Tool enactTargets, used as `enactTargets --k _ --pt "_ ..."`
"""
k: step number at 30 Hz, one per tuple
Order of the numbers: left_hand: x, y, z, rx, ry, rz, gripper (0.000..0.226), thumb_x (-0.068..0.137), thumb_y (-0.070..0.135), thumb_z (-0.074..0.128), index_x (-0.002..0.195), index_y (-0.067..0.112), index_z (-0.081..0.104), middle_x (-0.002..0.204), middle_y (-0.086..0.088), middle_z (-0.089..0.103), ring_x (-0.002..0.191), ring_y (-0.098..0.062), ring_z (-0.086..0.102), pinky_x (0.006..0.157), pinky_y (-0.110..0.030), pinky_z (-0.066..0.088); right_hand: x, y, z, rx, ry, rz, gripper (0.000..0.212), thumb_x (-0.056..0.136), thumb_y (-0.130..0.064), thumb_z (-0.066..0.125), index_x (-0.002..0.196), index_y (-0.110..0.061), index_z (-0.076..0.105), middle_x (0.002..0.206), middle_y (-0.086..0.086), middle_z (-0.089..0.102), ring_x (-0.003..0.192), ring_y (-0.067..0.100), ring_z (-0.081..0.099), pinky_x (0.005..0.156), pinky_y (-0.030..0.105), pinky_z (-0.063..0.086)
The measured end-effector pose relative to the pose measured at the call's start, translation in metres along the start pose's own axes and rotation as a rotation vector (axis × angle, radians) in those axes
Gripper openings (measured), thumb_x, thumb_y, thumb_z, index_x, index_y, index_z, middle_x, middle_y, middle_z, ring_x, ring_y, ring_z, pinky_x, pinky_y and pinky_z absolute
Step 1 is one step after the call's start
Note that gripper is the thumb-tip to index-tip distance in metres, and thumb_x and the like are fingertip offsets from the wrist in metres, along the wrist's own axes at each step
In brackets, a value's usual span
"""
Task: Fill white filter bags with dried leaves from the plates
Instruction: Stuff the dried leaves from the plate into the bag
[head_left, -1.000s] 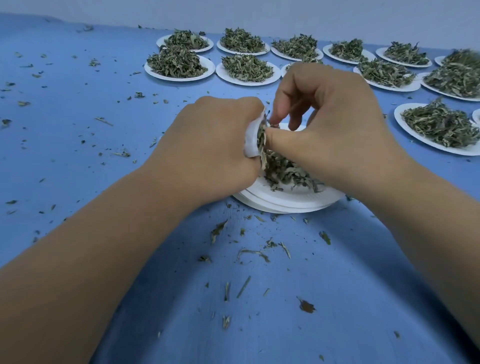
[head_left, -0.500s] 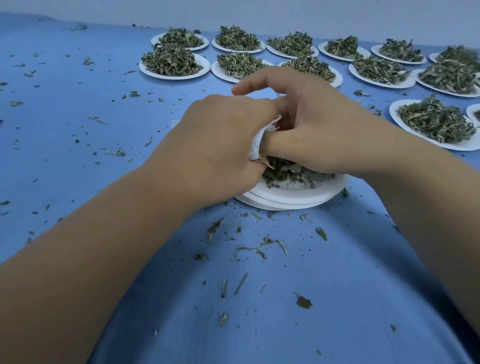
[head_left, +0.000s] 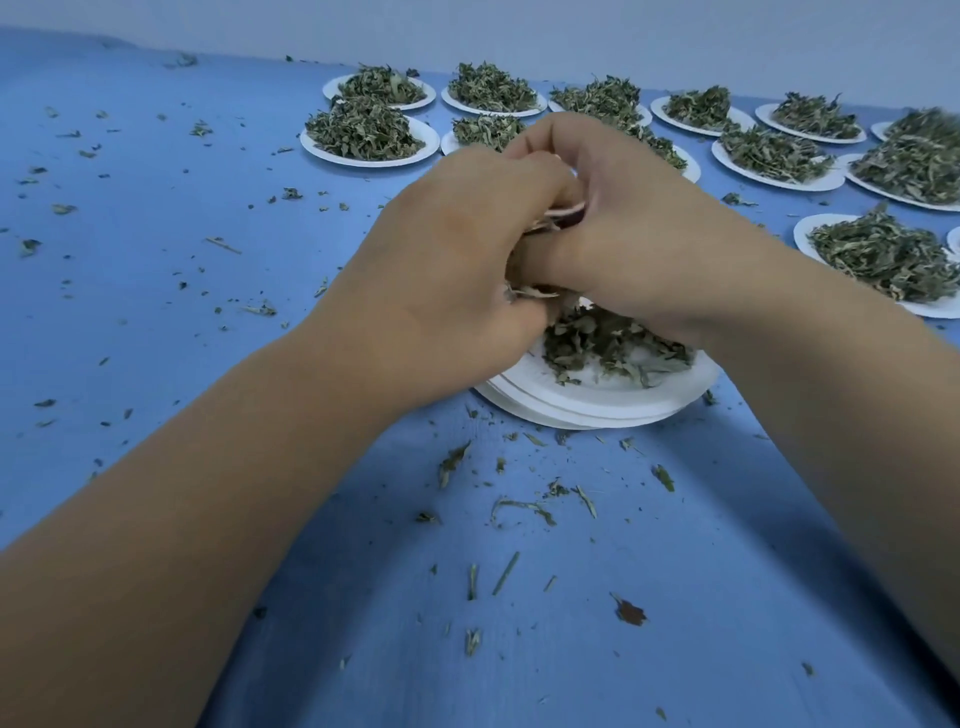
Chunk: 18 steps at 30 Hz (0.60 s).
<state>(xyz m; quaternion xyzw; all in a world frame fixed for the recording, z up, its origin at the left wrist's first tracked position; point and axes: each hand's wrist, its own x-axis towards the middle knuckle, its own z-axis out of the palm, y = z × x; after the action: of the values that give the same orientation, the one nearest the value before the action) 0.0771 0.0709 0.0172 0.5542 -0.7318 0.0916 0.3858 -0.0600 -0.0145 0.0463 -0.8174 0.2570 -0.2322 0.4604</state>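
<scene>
Hands meet close over the near stack of plates (head_left: 597, 410), knuckles touching.

Left hand (head_left: 457, 270): grip closed tight, fingers curled round the filter bag (head_left: 565, 210). Only a thin white edge of the bag shows, curved and wedged between the two hands near their top. The rest is hidden in the fist. A few pale leaf bits stick out below the left thumb.

Right hand (head_left: 639, 234): fingers bent over the bag's upper edge, thumb lying along the left hand. Cannot tell whether this grip pinches bag or leaf.

Dried leaves (head_left: 613, 340) lie in a low, loose heap on the top plate of the stack, directly under the hands. They are dull green and crumpled, with some pale stems. Bare white plate shows on the heap's near side.

The stack sits on the blue desk (head_left: 156, 260). Full plates (head_left: 423, 148) stand in rows at the far side and to the right, each heaped with the same leaf. Leaf crumbs (head_left: 519, 506) are scattered across the desk, thickest just in front of the stack.
</scene>
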Motion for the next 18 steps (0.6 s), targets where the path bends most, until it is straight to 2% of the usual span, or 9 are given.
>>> enactTargets --k 2,4,6,8,10,12,13,15,18 --pt "-0.001 -0.003 -0.002 -0.070 0.023 -0.038 0.049 0.076 0.029 0.075 0.123 0.018 0.063 0.110 0.007 0.062 0.103 -0.011 0.055 0.083 -0.020 0.045 0.000 0.000 -0.004 0.013 0.044 0.000 0.041 0.075 -0.006 0.071 0.112 -0.015 0.055 0.077 -0.001 0.071 0.067 0.016 0.066 0.056 0.027 0.048" --pt "-0.002 -0.005 -0.004 -0.132 0.015 -0.074 0.059 0.078 0.034 0.072 0.134 0.019 0.059 0.122 0.004 0.062 0.112 -0.013 0.057 0.094 -0.033 0.049 0.001 -0.001 -0.008 -0.012 0.085 0.002 0.042 0.074 -0.008 0.070 0.114 -0.014 0.057 0.083 0.005 0.073 0.067 0.017 0.066 0.056 0.028 0.049" --pt "-0.002 -0.006 -0.005 -0.166 -0.010 -0.119 0.064 0.081 0.033 0.067 0.142 0.020 0.053 0.134 0.003 0.059 0.121 -0.012 0.055 0.101 -0.028 0.047 0.002 -0.001 -0.012 -0.070 0.122 0.005 0.041 0.076 -0.011 0.072 0.114 -0.020 0.060 0.080 0.007 0.071 0.060 0.017 0.058 0.053 0.029 0.044" --pt "-0.003 -0.007 -0.006 -0.283 -0.019 -0.201 0.065 0.083 0.019 0.071 0.144 0.022 0.050 0.136 0.005 0.061 0.123 -0.007 0.056 0.102 -0.016 0.044 0.003 -0.002 -0.014 -0.121 0.156 -0.008 0.037 0.077 -0.014 0.072 0.112 -0.026 0.065 0.079 0.008 0.073 0.058 0.017 0.054 0.054 0.030 0.043" --pt "-0.002 -0.007 -0.008 -0.403 -0.027 -0.265 0.064 0.081 0.010 0.064 0.142 0.026 0.053 0.132 0.013 0.063 0.123 -0.001 0.057 0.106 -0.023 0.045 0.004 -0.004 -0.016 -0.140 0.171 -0.026 0.034 0.075 -0.019 0.070 0.108 -0.030 0.069 0.078 0.003 0.076 0.061 0.021 0.059 0.060 0.039 0.048" --pt "0.000 -0.008 -0.009 -0.473 0.002 -0.336 0.061 0.074 0.012 0.051 0.131 0.033 0.058 0.131 0.021 0.062 0.126 0.004 0.053 0.105 -0.033 0.048 0.004 -0.004 -0.018 -0.167 0.169 -0.041 0.026 0.079 -0.021 0.074 0.102 -0.033 0.073 0.074 -0.002 0.076 0.066 0.033 0.061 0.061 0.046 0.051" --pt "0.001 -0.009 -0.009 -0.497 0.050 -0.387 0.058 0.072 0.014 0.048 0.124 0.035 0.061 0.129 0.021 0.063 0.126 0.005 0.053 0.103 -0.035 0.049 0.005 -0.002 -0.019 -0.174 0.163 -0.042 0.020 0.081 -0.023 0.076 0.099 -0.033 0.076 0.072 -0.004 0.075 0.066 0.034 0.058 0.057 0.046 0.047" --pt "0.005 -0.013 -0.010 -0.482 0.171 -0.526 0.047 0.073 0.017 0.047 0.110 0.036 0.069 0.119 0.020 0.068 0.115 0.007 0.059 0.098 -0.041 0.053 0.005 0.000 -0.020 -0.174 0.167 -0.023 0.013 0.081 -0.029 0.080 0.094 -0.031 0.079 0.069 -0.006 0.074 0.061 0.019 0.054 0.055 0.036 0.041" --pt "0.007 -0.019 -0.009 -0.419 0.234 -0.709 0.030 0.078 0.024 0.049 0.089 0.033 0.076 0.096 0.014 0.068 0.080 -0.007 0.059 0.086 -0.048 0.057 0.008 -0.001 -0.023 -0.199 0.183 0.003 0.016 0.080 -0.032 0.079 0.094 -0.025 0.081 0.070 -0.007 0.075 0.056 0.005 0.061 0.055 0.027 0.047"
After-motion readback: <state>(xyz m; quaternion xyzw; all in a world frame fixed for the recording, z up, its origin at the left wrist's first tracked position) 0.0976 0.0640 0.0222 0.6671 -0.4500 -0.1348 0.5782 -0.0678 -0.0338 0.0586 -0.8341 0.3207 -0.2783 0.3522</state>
